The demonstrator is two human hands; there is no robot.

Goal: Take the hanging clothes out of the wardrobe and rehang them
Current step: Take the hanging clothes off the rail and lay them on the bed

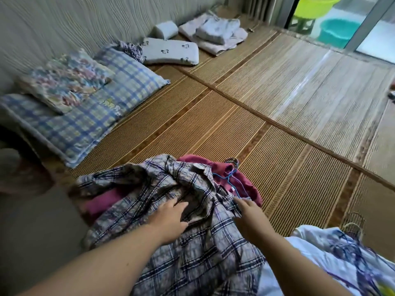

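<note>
Head view: hands [171,218] [250,212] on plaid shirt [149,189], tag [197,167] illegible

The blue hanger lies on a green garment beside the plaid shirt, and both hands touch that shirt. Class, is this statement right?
Not quite. The head view shows the blue hanger lying on a maroon garment, not a green one. The rest stands: it is beside the plaid shirt, and the left hand and right hand both touch that shirt.
</note>
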